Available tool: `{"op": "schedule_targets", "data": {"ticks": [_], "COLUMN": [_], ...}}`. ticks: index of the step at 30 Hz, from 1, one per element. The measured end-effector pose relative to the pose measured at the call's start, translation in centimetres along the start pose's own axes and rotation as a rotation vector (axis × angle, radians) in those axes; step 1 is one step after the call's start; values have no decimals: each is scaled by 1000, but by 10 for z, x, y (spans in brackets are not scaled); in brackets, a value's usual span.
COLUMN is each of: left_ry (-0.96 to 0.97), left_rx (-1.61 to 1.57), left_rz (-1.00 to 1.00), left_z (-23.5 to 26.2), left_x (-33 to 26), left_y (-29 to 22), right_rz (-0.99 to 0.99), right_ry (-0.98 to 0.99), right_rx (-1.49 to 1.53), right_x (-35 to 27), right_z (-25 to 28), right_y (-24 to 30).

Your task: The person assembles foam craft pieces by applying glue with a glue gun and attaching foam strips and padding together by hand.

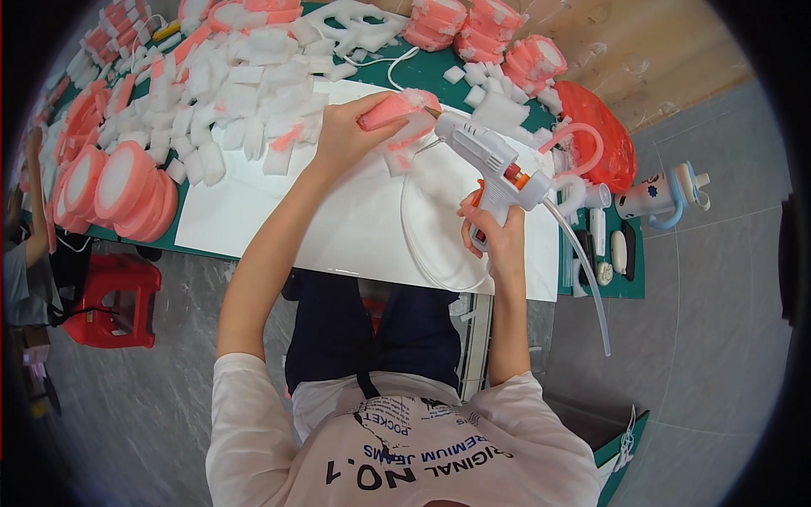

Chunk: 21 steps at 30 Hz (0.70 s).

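My right hand (498, 232) is wrapped round the handle of a white hot glue gun (486, 152) with an orange trigger. A long clear glue stick (583, 275) sticks out of its back and hangs toward the table's right side. The gun's nozzle points left and meets the edge of a pink and white foam piece (393, 111). That foam piece is gripped by my left hand (351, 127), fingers closed on its left side, above a white sheet (338, 224). The gun's white cord (405, 215) loops over the sheet. The underside of the foam is hidden.
Many white foam blocks (241, 101) are heaped at the back left. Pink and white foam rounds (127, 190) stack at the left and far side. A red plastic bag (596, 135), a tumbler (655, 196) and small tools lie right. A red stool (118, 300) stands lower left, near another person.
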<state>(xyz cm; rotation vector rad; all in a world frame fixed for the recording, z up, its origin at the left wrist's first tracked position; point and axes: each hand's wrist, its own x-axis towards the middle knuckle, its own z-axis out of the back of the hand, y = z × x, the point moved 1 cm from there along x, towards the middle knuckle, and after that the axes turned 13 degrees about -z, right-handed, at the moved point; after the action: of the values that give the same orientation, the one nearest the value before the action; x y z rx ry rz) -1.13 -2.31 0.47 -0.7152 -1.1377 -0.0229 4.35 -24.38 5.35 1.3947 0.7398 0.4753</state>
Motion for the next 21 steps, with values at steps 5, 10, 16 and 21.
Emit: {"op": "schedule_targets", "data": {"ticks": [5,10,16,21], "left_ry": [2,17,4,12], "left_rx": [13,29,14,16], "left_rz": [-24,-29,75,84], "left_z": [-1,-1,1,1], "left_x": [1,1,1,2], "left_y": [-2,-5,-5,-6], "right_rz": [-22,-52,-40,182], "right_ry": [20,25,-49,-448], "right_rx": [-75,-104,-146,-102], "right_x": [-8,-12,-14,-2], "right_z": [2,3,20,76], "right_y": [8,14,1,-16]}}
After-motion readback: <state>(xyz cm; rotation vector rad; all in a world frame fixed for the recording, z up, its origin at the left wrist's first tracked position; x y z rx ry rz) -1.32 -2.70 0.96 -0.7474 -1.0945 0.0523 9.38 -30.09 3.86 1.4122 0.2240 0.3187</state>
